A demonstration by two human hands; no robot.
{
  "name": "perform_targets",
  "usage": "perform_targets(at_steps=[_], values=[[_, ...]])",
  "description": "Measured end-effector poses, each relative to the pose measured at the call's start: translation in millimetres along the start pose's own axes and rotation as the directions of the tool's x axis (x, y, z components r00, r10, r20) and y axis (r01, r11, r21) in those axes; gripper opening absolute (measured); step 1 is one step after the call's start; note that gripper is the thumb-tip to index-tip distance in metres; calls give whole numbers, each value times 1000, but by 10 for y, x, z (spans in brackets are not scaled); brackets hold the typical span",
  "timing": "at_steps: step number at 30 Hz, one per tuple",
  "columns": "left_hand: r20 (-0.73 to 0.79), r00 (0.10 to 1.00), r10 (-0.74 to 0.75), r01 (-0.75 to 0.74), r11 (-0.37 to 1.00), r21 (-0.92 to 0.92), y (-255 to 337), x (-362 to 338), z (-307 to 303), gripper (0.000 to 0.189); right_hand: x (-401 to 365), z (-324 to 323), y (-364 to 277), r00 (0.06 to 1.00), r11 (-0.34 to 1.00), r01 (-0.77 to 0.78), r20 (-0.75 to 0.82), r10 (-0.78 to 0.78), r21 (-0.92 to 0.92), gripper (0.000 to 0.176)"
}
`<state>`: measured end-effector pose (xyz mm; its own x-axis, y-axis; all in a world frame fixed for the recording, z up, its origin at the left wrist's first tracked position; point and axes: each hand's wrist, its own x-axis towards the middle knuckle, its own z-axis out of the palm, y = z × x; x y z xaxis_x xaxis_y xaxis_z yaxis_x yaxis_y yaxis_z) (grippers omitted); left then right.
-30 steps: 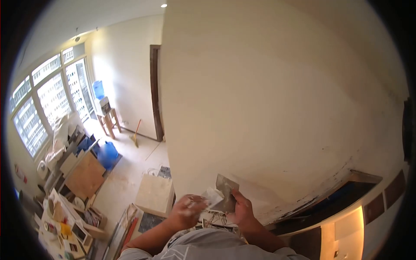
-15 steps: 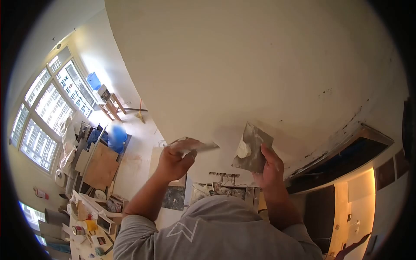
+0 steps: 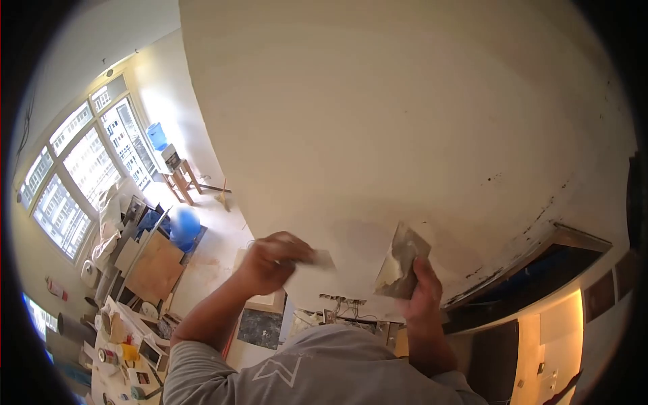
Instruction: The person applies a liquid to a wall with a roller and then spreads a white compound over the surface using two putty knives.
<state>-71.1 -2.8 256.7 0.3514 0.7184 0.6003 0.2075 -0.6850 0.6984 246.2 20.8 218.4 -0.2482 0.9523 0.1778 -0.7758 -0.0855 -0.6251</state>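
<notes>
My left hand (image 3: 273, 263), slightly blurred, is closed around a putty knife (image 3: 325, 260), whose thin flat blade points right. To its right, my right hand (image 3: 423, 293) grips a square, putty-smeared metal plate (image 3: 403, 262), thumb on the near face and fingers hidden behind it. A pale lump of putty (image 3: 391, 270) clings to the plate's left side. Both tools are held up in front of a large off-white wall surface (image 3: 324, 121), with a gap between them. A soft shadow falls on that surface above the hands.
Dangling wires (image 3: 347, 307) come out of a slot low in the wall. On the right is a dark recessed opening (image 3: 533, 263). A cluttered table (image 3: 111, 385) stands lower left, with boards (image 3: 155, 266) and a blue drum (image 3: 183, 228) beyond. A water dispenser (image 3: 169, 156) is near the windows.
Both hands have lowered in the view. The left hand has turned so the knife blade shows more of its flat side; the plate is tilted more steeply. The view has shifted slightly.
</notes>
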Motion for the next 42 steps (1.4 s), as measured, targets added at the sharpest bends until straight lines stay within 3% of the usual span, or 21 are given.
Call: perform_targets(at_steps=[2,4,5,7,8,10,11,12,16,23,25,26,28,29,31,33,34,35,38,41,42], values=[[-258,903,-343,147,813,-564,-276,-333,-78,39,-130,-105,134,994,996,-94,-63,94,4,43],[-484,790,-377,40,819,-572,42,-132,-113,38,-232,-233,253,973,979,-206,-102,206,12,42],[-595,708,-381,-25,828,-560,202,-23,-209,38,-263,-211,275,966,969,-246,-81,247,26,42],[-691,687,-223,129,974,-186,413,54,-613,38,-333,-318,462,981,978,-178,-93,168,-108,43],[-756,638,-147,274,961,45,642,204,-732,34,-344,-350,488,978,974,-187,-113,173,-127,44],[-761,633,142,318,848,423,795,414,-1080,27,-342,-379,504,958,959,-257,-164,237,-117,46],[-779,606,162,444,743,500,1012,571,-1145,27,-342,-391,510,937,946,-311,-196,291,-86,47],[-765,600,235,460,681,569,1106,711,-1219,28,-343,-405,531,928,942,-333,-196,318,-48,47],[-754,606,253,481,639,601,1325,1120,-1334,30,-374,-544,630,908,916,-393,-128,400,78,46],[-668,627,401,574,342,744,1011,1621,-1450,40,-411,-659,694,893,903,-414,-143,428,118,46],[-663,656,359,642,195,741,986,1771,-1256,43,-490,-550,740,957,961,-255,-169,235,-109,44],[-664,669,333,663,135,736,996,1839,-1107,45,-495,-582,738,958,957,-254,-174,229,-140,43],[-631,723,280,625,122,771,1020,1960,-778,54,-439,-808,699,934,936,-331,-183,307,-122,43],[-569,726,386,581,99,808,956,2006,-613,51,-404,-951,718,902,910,-408,-184,389,-74,43],[-452,714,535,483,91,871,859,1953,-451,48,-392,-1125,932,951,920,-291,-185,248,-263,42],[-485,694,532,398,278,874,944,1756,-555,46,-415,-1195,940,950,919,-294,-184,252,-261,42],[-497,684,535,344,365,865,1025,1660,-647,44,-393,-945,820,930,923,-350,-180,321,-160,42],[-565,612,554,403,396,825,1091,1614,-742,41,-378,-786,743,906,915,-401,-168,388,-53,42],[-671,534,513,554,387,737,1091,1665,-1079,40,-412,-740,673,916,917,-397,-86,392,-40,43],[-662,556,502,581,335,742,952,1808,-1118,41,-476,-1070,709,975,819,-196,-15,223,-539,45],[-653,565,505,563,343,752,992,1876,-1027,41,-478,-1043,720,994,660,93,109,-17,-746,45]])
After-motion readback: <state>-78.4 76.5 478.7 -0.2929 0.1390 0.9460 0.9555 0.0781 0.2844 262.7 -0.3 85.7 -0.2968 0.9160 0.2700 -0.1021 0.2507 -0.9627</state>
